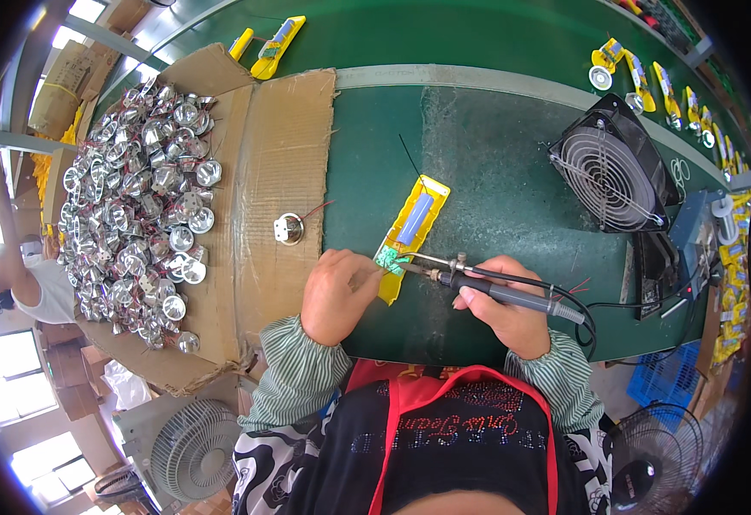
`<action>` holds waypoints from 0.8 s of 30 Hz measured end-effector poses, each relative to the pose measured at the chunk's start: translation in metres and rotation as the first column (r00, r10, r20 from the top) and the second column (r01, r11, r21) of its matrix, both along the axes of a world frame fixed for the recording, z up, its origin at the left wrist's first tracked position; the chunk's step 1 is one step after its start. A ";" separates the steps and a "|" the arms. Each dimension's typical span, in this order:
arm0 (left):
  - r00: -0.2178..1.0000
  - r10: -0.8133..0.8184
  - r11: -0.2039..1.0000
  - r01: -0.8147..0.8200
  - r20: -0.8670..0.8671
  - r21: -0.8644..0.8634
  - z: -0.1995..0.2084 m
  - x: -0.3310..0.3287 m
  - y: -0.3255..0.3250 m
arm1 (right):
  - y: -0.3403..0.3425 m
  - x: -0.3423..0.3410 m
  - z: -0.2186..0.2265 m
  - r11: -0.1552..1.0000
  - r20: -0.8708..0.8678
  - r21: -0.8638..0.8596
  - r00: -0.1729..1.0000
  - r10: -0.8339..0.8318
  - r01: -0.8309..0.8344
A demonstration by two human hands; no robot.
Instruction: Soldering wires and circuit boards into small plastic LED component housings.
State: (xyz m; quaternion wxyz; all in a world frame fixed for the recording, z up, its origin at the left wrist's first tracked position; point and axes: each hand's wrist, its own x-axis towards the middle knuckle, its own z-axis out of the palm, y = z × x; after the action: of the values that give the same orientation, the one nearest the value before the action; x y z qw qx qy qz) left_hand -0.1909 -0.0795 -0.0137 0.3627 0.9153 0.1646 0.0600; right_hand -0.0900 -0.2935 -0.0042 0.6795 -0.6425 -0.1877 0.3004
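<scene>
A yellow plastic flashlight housing (434, 190) lies slantwise on the green bench in front of me, with a blue cylindrical battery (416, 219) and a small green circuit board (389, 259) in it. A thin black wire sticks out past its far end. My right hand (508, 307) grips a soldering iron (513, 297) with a thin feed tube along it; its tip is at the board. At the board's left edge, my left hand (338, 293) pinches its fingers together, and what they hold is hidden. A silver lamp reflector (288, 229) with a red wire sits on cardboard left of the housing.
A large heap of silver reflectors (143, 206) fills the cardboard (285, 129) at left. A black metal-grilled fan (607, 176) stands right. Yellow housings (279, 47) lie on the belt beyond, more along the right. Another person (40, 283) is at far left.
</scene>
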 end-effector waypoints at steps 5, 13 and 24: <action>1.000 -0.003 1.000 0.003 -0.007 0.005 0.002 0.001 0.000 | -0.011 0.004 -0.001 0.997 -0.001 0.032 0.998 -0.065 0.065; 0.995 -0.101 0.995 0.101 0.002 0.025 0.009 -0.002 0.010 | -0.028 0.005 0.005 0.989 0.043 0.031 0.988 -0.147 0.146; 0.658 -0.612 0.328 0.716 -0.439 0.616 0.034 0.081 0.018 | -0.067 0.012 0.012 0.923 0.054 -0.014 0.922 -0.383 0.384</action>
State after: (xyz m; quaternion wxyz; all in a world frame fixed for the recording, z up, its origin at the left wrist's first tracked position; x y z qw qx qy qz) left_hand -0.1102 -0.0613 0.0206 -0.0672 0.9637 -0.2423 -0.0897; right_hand -0.0783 -0.3603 0.0079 0.7123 -0.6824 -0.0716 0.1479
